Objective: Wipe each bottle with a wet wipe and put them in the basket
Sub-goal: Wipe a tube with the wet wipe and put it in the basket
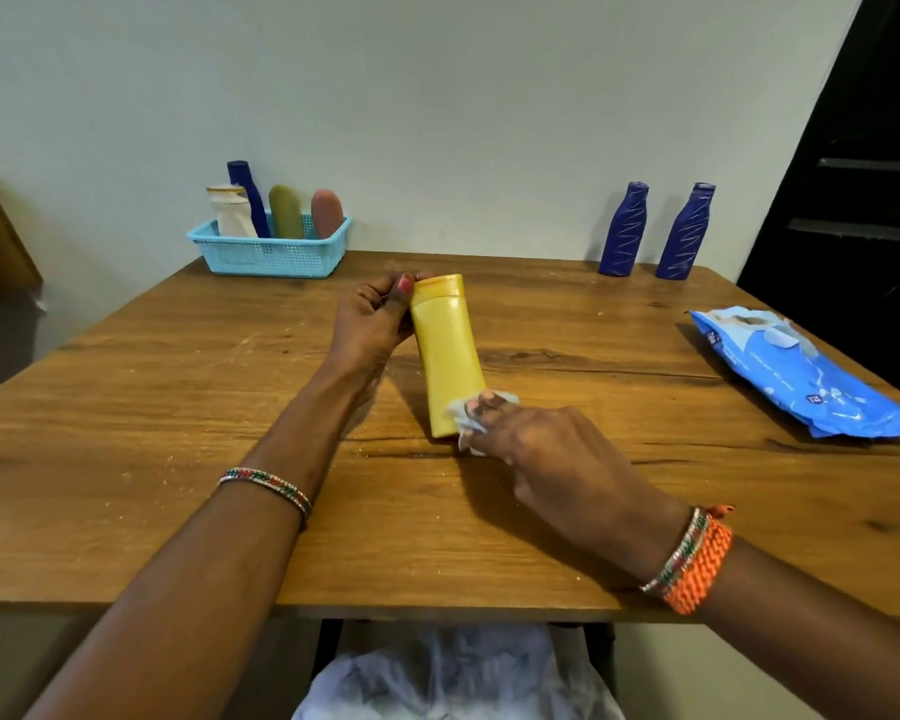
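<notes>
Left hand: we see the left hand (372, 324) gripping the cap end of the yellow bottle (448, 356), fingers curled round it, thumb on the near side.
Right hand: the right hand (536, 449) pinches a white wet wipe (463, 415) and presses it to the bottle's base end.
Yellow bottle: mid-table, cap pointing away from us, base end nearest us; we can't tell if it touches the wooden table (178, 407) or is held just above it.
Basket: light blue basket (268, 254) at the far left corner against the wall; we count four bottles in it: white bottle (234, 214), blue bottle (248, 192), olive bottle (286, 213), reddish-brown bottle (327, 213).
Still out: two blue bottles upright at the far right edge, left one (623, 231) just beside right one (687, 233), well apart from the basket.
Wipes pack: blue pack of wipes (801, 376) flat on the table's right side, flap on top.
Wrists: beaded bracelets on both; orange thread band (697, 569) on the right.
</notes>
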